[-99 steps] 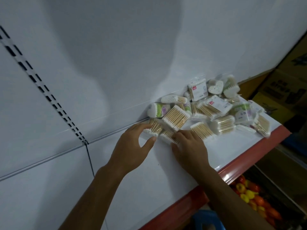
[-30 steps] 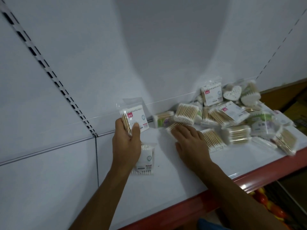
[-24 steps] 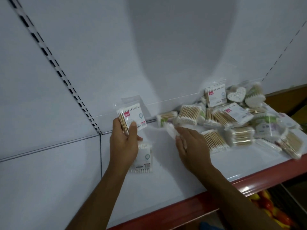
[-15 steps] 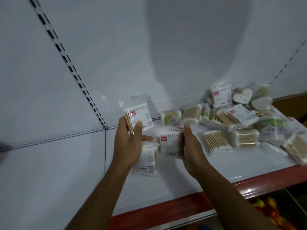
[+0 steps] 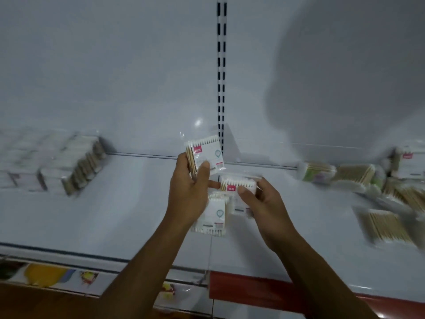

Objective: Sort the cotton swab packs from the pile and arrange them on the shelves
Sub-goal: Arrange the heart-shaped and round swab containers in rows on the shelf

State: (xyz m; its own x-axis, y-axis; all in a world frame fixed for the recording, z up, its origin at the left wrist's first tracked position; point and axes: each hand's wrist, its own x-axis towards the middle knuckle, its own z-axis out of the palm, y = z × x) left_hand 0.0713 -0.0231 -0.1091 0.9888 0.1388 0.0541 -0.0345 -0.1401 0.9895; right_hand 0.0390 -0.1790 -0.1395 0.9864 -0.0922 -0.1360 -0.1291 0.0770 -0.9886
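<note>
My left hand (image 5: 188, 189) grips a white cotton swab pack (image 5: 208, 153) with a red label, held upright above the shelf (image 5: 115, 215); a second pack (image 5: 213, 214) hangs below that hand. My right hand (image 5: 259, 199) pinches another red-labelled pack (image 5: 239, 186) right beside the left one. The loose pile of swab packs (image 5: 368, 180) lies on the shelf at the right. A tidy row of packs (image 5: 57, 162) stands at the far left, blurred.
A slotted upright (image 5: 222, 65) runs down the white back panel behind my hands. The shelf's front edge carries a red strip (image 5: 264, 288) at the right and a printed strip (image 5: 57, 276) at the left. A single pack (image 5: 386, 226) lies near the right edge.
My right hand picked a pack out of the pile and brought it to the left hand. The view swung left, showing the arranged row at the far left.
</note>
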